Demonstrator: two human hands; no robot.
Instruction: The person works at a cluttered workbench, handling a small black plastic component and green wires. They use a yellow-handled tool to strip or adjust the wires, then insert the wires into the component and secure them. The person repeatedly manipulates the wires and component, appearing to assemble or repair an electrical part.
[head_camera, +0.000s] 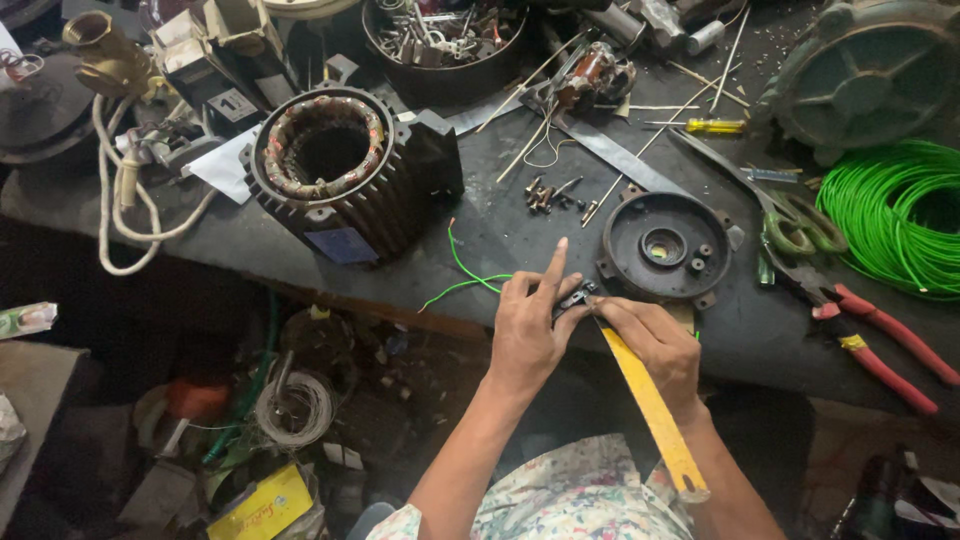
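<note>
single head view, steep downward, close over workbench (500, 215)

- Two hands: left (525, 335), right (655, 345)
- One yellow-handled tool (650, 405)
- One motor housing (345, 170)
- One round end cover (665, 245)
- One coil of green wire (890, 215)
- One red-handled pliers (875, 335)
- One green-handled scissors (800, 225)
- One yellow screwdriver (712, 126)
- One desk (500, 230)

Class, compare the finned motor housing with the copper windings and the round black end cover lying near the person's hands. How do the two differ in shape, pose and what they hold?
The motor housing is a deep, ribbed cylinder; the end cover is a shallow, flat disc. The motor housing holds a ring of taped copper windings; the end cover holds only a small central hub and holes. The motor housing sits at the left of the bench, tilted toward the camera; the end cover lies flat, just beyond the right hand. Both are dark, round metal parts.
</note>
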